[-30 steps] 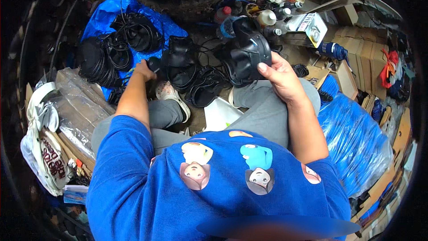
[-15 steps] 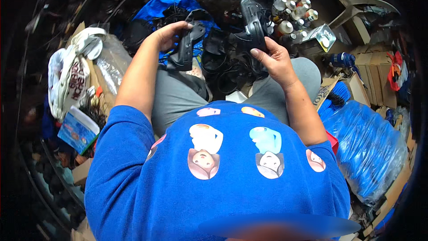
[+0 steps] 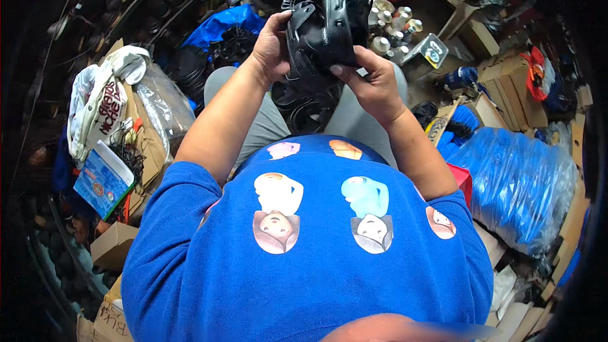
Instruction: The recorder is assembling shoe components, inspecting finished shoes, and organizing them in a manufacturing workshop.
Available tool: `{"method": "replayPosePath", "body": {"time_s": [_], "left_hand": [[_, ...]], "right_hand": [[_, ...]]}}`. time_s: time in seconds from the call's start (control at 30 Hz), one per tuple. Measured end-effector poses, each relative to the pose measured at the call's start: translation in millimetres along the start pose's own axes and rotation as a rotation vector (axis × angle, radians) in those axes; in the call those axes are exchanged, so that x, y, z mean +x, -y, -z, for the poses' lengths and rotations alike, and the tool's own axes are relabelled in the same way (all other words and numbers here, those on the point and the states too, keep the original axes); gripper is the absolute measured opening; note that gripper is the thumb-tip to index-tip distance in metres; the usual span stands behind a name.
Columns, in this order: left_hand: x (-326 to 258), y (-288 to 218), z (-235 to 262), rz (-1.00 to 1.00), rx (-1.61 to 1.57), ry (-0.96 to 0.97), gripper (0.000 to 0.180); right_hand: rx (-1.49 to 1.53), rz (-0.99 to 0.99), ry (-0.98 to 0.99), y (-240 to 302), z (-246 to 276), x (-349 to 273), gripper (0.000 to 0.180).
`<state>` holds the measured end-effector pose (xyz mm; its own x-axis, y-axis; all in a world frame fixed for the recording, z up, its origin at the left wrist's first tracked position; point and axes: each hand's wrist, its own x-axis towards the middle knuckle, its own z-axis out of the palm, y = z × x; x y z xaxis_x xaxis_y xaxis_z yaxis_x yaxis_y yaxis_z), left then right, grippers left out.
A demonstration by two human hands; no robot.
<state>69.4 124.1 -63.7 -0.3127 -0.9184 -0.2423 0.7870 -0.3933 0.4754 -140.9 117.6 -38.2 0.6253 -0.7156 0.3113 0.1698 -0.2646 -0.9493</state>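
Note:
A glossy black shoe upper (image 3: 306, 33) with eyelet holes is in my left hand (image 3: 271, 49), whose fingers are closed at its outer side. Gripped at its lower end by my right hand (image 3: 373, 82) is a second black shoe upper (image 3: 342, 16), taller in view, with a curved padded collar at the top. The two uppers are side by side in front of my knees, overlapping so that I cannot tell whether they touch. My right thumb lies across the second one's lower end; some of my fingers are hidden behind the pieces.
More black pieces (image 3: 304, 114) lie between my legs. A blue plastic sheet (image 3: 228, 25) is beyond on the left, several small bottles (image 3: 396, 28) on the right. A white bag (image 3: 104, 111) stands left; plastic-wrapped blue goods (image 3: 516, 187) and cardboard (image 3: 513, 95) sit right.
My left hand has brought its shoe upper right, next to the other one. My right hand has shifted slightly left and up with its piece.

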Motion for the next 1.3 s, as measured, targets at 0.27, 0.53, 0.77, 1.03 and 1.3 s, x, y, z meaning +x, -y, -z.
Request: {"method": "replayPosePath", "body": {"time_s": [0.27,0.53,0.77,1.03,1.3], "left_hand": [[52,54,-28,0.000,-0.068,-0.030,0.050],[91,86,-10,0.208,0.236,-0.175,0.046],[79,54,-11,-0.281,1.654,-0.453,0.080],[101,48,30,-0.334,1.416,-0.370,0.055],[106,82,-18,-0.447,0.633,-0.249,0.044]], "right_hand": [[0.031,-0.241,-0.137,7,47,-33,0.021],[-0.068,-0.412,-0.121,-21,64,-70,0.027],[-0.351,-0.382,-0.179,-62,60,-86,0.022],[-0.015,-0.293,-0.293,-30,47,-66,0.024],[0.024,-0.045,-0.415,2,48,-32,0.025]]}}
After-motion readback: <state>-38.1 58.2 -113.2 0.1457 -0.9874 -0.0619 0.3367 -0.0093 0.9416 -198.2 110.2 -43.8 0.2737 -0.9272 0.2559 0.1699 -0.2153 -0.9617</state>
